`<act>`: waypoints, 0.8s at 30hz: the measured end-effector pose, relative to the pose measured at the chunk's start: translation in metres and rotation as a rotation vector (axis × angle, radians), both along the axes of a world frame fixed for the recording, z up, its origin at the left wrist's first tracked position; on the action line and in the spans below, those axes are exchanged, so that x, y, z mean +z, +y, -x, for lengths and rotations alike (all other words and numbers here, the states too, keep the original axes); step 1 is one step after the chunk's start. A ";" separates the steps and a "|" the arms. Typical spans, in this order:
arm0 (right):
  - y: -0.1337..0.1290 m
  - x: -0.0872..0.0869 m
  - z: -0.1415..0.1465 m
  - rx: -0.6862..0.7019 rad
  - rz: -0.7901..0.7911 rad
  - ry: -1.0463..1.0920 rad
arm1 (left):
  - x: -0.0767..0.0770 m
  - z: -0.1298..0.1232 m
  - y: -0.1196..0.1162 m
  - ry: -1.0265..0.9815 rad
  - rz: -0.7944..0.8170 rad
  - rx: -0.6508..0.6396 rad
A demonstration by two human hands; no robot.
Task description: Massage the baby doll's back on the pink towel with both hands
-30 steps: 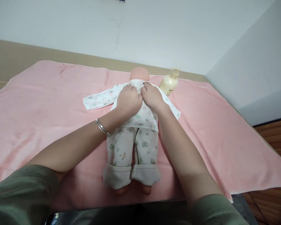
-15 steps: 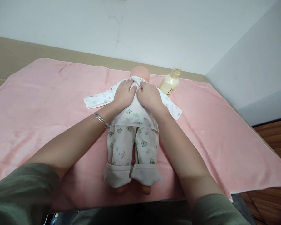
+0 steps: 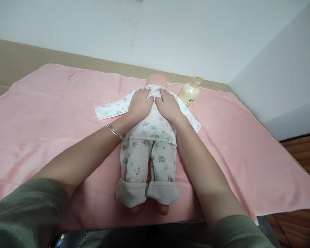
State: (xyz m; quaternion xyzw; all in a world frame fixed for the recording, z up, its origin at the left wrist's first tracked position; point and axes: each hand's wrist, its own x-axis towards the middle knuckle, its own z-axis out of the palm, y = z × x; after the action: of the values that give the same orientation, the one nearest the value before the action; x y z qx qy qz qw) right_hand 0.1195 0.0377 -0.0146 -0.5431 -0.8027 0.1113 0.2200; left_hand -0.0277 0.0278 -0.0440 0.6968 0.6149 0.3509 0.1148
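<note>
"Where is the doll [image 3: 153,135]?"

"Lying lengthwise on the pink blanket [image 3: 62,113], its head [image 3: 157,80] at the far end and its feet [image 3: 163,209] at the near end. The blanket covers most of the tabletop [image 3: 103,64]."

"What is the left hand [image 3: 141,106] doing?"

"It lies flat on the left of the white patterned shirt [image 3: 155,119], below the collar, fingers extended and pointing far. There's a silvery bracelet [image 3: 114,132] at that wrist."

"And the right hand [image 3: 169,105]?"

"Much the same, laid on the right of the shirt. The thumbs angle towards each other, just apart. Neither hand seems to grip anything; both palms face down on the fabric."

"How are the clothes sitting?"

"One sleeve [image 3: 111,111] stretches out to the left. The trousers [image 3: 138,158] have wide turned-up cuffs [image 3: 131,193] above the feet."

"Anything else near?"

"A pale yellow pump bottle [image 3: 189,92], far right, just beside the other sleeve [image 3: 194,121]."
</note>
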 end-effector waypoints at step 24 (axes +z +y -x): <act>-0.042 0.057 0.000 0.055 0.255 -0.260 | 0.019 0.009 -0.003 -0.045 0.025 -0.115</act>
State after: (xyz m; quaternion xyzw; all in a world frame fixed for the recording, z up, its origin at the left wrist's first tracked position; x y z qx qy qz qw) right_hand 0.1193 -0.0047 0.0429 -0.5542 -0.8183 0.1470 0.0406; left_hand -0.0371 0.0244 -0.0250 0.7215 0.5755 0.3515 0.1572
